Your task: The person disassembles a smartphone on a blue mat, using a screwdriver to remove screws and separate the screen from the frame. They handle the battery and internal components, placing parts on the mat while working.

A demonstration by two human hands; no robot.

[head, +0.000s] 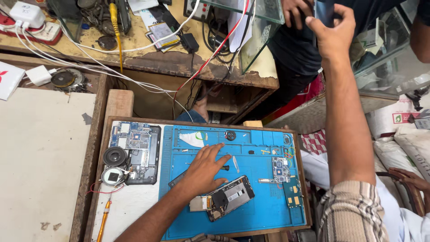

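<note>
My left hand (204,170) lies flat on the blue work mat (251,215) with its fingers spread and holds nothing. Just below its palm lies an opened phone (229,196) with its back off. A small dark screwdriver (224,168) lies by my fingertips. My right hand (333,31), on a plaid-sleeved arm, is raised at the top right. Its fingers grip the edge of a dark phone (323,10). Another person's hand (293,11) holds the same phone from the other side.
An opened tablet with a bare circuit board (136,152) and two round speakers (114,157) lie left of the mat. Small circuit boards (282,169) sit on its right side. A glass case (253,31), white cables and a cluttered worn bench are behind. Someone's hand (410,179) rests at lower right.
</note>
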